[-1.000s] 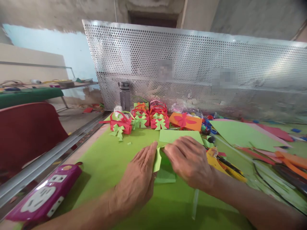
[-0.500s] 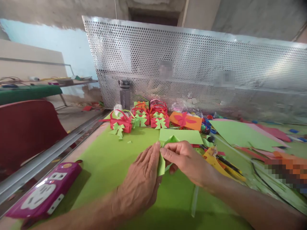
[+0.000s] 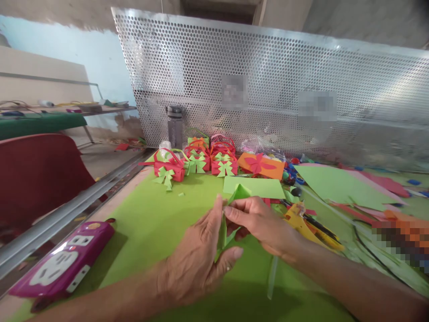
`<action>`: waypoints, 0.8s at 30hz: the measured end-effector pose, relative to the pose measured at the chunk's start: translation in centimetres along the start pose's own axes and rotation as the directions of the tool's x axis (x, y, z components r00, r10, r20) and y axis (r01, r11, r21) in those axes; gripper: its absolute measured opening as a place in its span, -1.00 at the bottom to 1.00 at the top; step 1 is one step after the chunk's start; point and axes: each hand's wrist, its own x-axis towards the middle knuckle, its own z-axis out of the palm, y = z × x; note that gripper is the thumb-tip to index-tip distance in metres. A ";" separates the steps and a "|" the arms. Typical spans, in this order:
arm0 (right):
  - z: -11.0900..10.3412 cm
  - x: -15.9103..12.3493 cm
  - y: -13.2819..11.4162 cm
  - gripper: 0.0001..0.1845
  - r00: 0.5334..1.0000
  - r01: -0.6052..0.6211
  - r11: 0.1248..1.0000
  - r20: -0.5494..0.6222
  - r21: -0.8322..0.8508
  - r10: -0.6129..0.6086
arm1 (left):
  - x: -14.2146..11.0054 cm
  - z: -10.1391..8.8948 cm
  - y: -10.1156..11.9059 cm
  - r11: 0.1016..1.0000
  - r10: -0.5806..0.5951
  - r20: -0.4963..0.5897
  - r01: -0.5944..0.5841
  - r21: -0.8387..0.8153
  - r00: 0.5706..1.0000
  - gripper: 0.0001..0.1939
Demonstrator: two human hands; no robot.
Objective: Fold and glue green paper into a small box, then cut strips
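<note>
A folded piece of light green paper (image 3: 240, 191) stands between my hands above the green work surface. My right hand (image 3: 256, 221) pinches its edge between thumb and fingers. From the other side my left hand (image 3: 197, 250) lies along the paper, fingers stretched out and thumb held apart. Part of the paper is hidden behind the hands. Just beyond them lies a flat green paper rectangle (image 3: 254, 187). A clear glue stick (image 3: 272, 277) lies beneath my right wrist, and a yellow glue gun (image 3: 311, 230) rests beside my right forearm.
Red paper bags with green bows (image 3: 225, 168) stand at the back, near a grey bottle (image 3: 174, 127). An orange paper piece (image 3: 273, 169) sits right of them. A purple power strip (image 3: 63, 264) lies front left. Perforated metal sheet (image 3: 201, 67) closes off the back.
My left thumb has swung out away from the paper, towards the right. The right hand keeps its pinch. The view has tilted slightly, so the background sits a little higher.
</note>
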 end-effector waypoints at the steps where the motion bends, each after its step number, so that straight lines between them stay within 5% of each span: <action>1: 0.0 0.0 0.1 -0.67 1.000 -0.002 1.000 0.001 0.002 0.002 | 0.0 0.0 0.1 1.000 -0.004 -0.005 0.004 -0.008 1.000 -0.25; 9: -0.1 0.1 -0.1 -0.74 1.000 -0.018 1.000 -0.009 -0.018 0.018 | 0.2 -0.4 0.2 0.998 -0.032 -0.016 0.030 -0.063 0.999 -0.28; 17: -0.2 0.1 -0.2 -0.85 0.998 -0.038 0.998 -0.051 -0.056 0.035 | 0.0 -0.2 -1.0 0.893 -0.236 -0.043 0.199 -0.403 0.971 -0.51; 24: -0.9 0.3 0.0 -0.80 0.998 0.036 0.993 -0.041 -0.115 -0.040 | 0.6 0.8 -1.7 0.852 -0.292 -0.030 0.246 -0.462 0.956 -0.60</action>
